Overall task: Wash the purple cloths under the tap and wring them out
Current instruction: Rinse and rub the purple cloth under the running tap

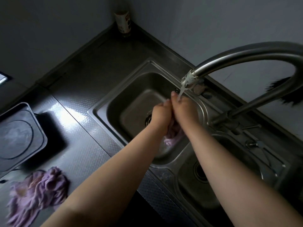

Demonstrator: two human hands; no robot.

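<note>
My left hand (159,114) and my right hand (182,108) are pressed together over the left sink basin (131,102), both gripping a purple cloth (172,138) that hangs below my wrists. Water streams from the curved steel tap spout (190,79) onto my right hand's fingers. Most of the held cloth is hidden between my hands. A second crumpled purple cloth (37,192) lies on the counter at the lower left.
A dark induction hob (18,136) sits on the counter (78,122) at the left. A bottle (123,22) stands in the far corner. The right basin (246,174) and the tap base (229,122) lie beneath my right forearm.
</note>
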